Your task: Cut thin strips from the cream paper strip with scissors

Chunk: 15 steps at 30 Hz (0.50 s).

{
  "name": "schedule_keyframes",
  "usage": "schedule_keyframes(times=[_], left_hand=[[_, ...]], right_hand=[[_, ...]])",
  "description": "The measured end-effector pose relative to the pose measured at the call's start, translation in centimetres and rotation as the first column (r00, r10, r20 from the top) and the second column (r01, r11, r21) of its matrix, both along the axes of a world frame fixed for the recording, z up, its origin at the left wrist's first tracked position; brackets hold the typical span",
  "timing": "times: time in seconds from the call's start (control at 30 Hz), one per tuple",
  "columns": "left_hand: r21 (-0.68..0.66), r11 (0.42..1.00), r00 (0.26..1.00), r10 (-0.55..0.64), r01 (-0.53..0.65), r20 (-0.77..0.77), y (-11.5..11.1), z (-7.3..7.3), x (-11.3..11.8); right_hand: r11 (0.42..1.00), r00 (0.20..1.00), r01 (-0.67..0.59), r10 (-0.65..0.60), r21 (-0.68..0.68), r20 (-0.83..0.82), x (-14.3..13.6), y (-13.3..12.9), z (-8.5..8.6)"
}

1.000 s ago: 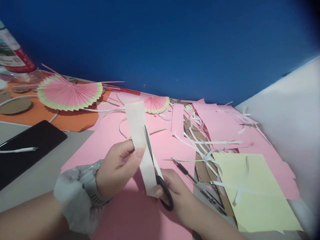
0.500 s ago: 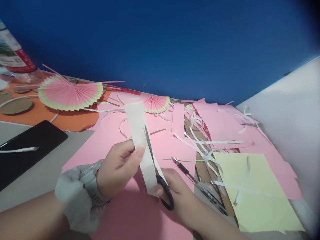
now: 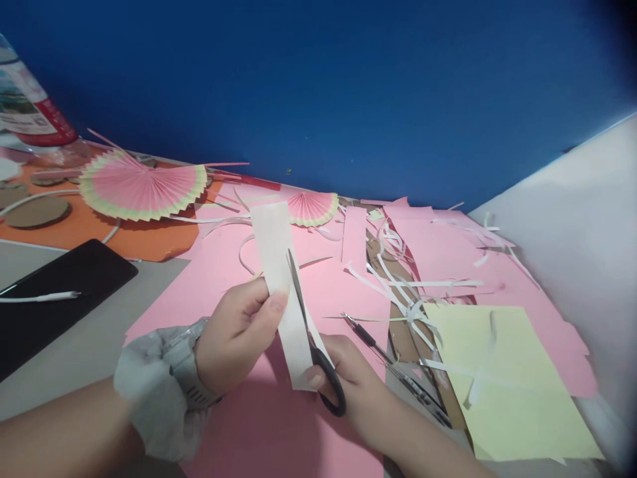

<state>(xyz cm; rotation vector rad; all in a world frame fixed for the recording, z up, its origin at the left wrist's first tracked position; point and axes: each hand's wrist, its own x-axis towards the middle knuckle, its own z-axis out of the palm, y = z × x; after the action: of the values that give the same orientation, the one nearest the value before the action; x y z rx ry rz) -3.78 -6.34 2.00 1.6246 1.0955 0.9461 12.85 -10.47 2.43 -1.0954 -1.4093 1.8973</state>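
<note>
My left hand (image 3: 246, 332) pinches a long white paper strip (image 3: 273, 242) near its middle, thumb on top. The strip is tilted, its far end pointing toward the blue wall. My right hand (image 3: 353, 378) grips black-handled scissors (image 3: 332, 385) at the strip's near end. The scissor blades lie lengthwise along the strip's right side, and a narrow sliver of paper stands apart to their right. Below both hands lies a large pink sheet (image 3: 259, 425).
Pleated pink fans (image 3: 144, 186) (image 3: 312, 207) lie at the back. A black phone (image 3: 74, 285) and bottle (image 3: 30, 99) are left. Pens (image 3: 365, 333), curled white scraps (image 3: 393, 285) and a pale yellow sheet (image 3: 517, 398) are right.
The view has shifted very slightly. Both hands, the strip and the scissors keep nearly the same positions.
</note>
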Motion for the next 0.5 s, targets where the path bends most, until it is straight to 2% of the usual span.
schedule_keyframes(times=[0.27, 0.5], left_hand=[[-0.011, 1.0, 1.0, 0.0, 0.0, -0.006, -0.11, -0.07, -0.07], [-0.001, 1.0, 1.0, -0.002, 0.002, 0.006, -0.02, 0.04, 0.03]], right_hand=[[1.0, 1.0, -0.013, 0.013, -0.025, 0.001, -0.04, 0.11, 0.34], [1.0, 1.0, -0.002, 0.002, 0.011, 0.017, -0.1, 0.1, 0.41]])
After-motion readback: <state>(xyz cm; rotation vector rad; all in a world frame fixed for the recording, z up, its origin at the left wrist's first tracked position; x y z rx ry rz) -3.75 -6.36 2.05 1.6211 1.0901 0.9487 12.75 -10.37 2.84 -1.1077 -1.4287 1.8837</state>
